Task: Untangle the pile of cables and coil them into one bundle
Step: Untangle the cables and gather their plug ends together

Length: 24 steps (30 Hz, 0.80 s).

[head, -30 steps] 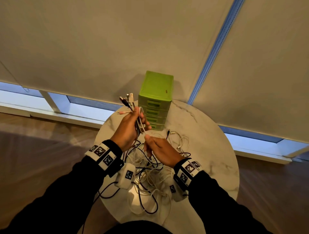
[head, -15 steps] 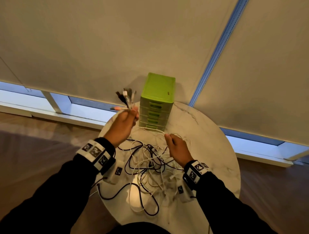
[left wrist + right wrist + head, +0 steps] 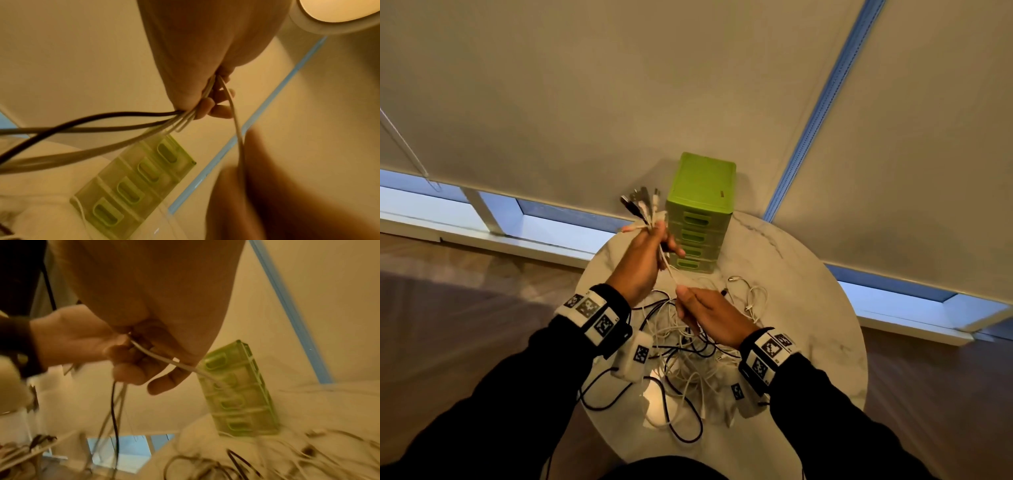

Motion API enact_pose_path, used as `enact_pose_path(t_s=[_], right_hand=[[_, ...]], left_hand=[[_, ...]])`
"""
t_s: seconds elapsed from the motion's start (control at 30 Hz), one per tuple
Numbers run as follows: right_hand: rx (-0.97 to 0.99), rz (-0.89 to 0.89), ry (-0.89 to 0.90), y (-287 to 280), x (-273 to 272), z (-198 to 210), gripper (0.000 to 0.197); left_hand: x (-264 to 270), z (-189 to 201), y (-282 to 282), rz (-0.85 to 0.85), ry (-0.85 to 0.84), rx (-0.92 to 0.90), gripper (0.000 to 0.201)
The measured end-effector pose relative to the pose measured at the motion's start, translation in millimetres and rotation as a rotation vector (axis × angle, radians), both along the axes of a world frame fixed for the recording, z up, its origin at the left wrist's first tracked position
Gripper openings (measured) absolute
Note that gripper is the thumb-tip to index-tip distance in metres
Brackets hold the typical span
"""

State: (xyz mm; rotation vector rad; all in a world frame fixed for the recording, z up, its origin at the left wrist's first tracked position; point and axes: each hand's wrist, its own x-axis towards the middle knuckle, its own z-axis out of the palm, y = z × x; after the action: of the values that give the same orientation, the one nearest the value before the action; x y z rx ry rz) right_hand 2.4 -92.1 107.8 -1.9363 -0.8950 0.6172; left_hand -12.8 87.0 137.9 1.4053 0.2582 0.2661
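Note:
My left hand (image 3: 655, 240) is raised above the table and grips a bunch of cable ends; their plugs (image 3: 642, 205) fan out above the fist. In the left wrist view the fingers (image 3: 213, 105) curl round several white strands and a black one (image 3: 123, 121). Just below, my right hand (image 3: 683, 296) pinches one white cable (image 3: 669, 269) that runs taut up into the left fist, also seen in the right wrist view (image 3: 164, 360). The rest of the white and black cables lie in a tangled pile (image 3: 688, 346) on the table under both hands.
The round marble table (image 3: 808, 308) stands against a roller blind. A green drawer unit (image 3: 700, 212) stands at its far edge, right behind my left hand. Some white cable loops (image 3: 755, 298) lie to the right of the pile. Wooden floor surrounds the table.
My right hand left the pile on the right and came back up to just under the left fist, now pinching a white cable. The left hand stayed raised with its bunch.

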Motion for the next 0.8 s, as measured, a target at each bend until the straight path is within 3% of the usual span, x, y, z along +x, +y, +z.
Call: enact_pose_path(t_s=[0.13, 0.27, 0.37, 0.5, 0.6, 0.8], right_hand=[[-0.141, 0.041, 0.067, -28.7, -3.9, -39.4, 0.050], [-0.146, -0.082, 0.035, -52.7, 9.5, -59.4, 0.049], [-0.138, -0.207, 0.003, -59.4, 21.3, -51.6, 0.051], [-0.016, -0.354, -0.077, -36.2, 33.3, -13.4, 0.045], [-0.004, -0.283, -0.097, -11.8, 38.9, 6.1, 0.035], [-0.222, -0.039, -0.219, 29.4, 49.8, -5.4, 0.035]], left_hand=[[2.0, 31.9, 32.4, 0.150, -0.139, -0.209, 0.037], [-4.9, 49.7, 61.2, 0.256, -0.212, -0.173, 0.036], [-13.1, 51.8, 63.4, 0.231, -0.186, 0.002, 0.037], [-26.3, 23.4, 44.8, 0.053, 0.017, 0.432, 0.044], [-32.8, 10.2, 29.1, -0.035, 0.023, 0.342, 0.039], [-55.4, 18.2, 51.9, 0.057, 0.024, 0.077, 0.028]])
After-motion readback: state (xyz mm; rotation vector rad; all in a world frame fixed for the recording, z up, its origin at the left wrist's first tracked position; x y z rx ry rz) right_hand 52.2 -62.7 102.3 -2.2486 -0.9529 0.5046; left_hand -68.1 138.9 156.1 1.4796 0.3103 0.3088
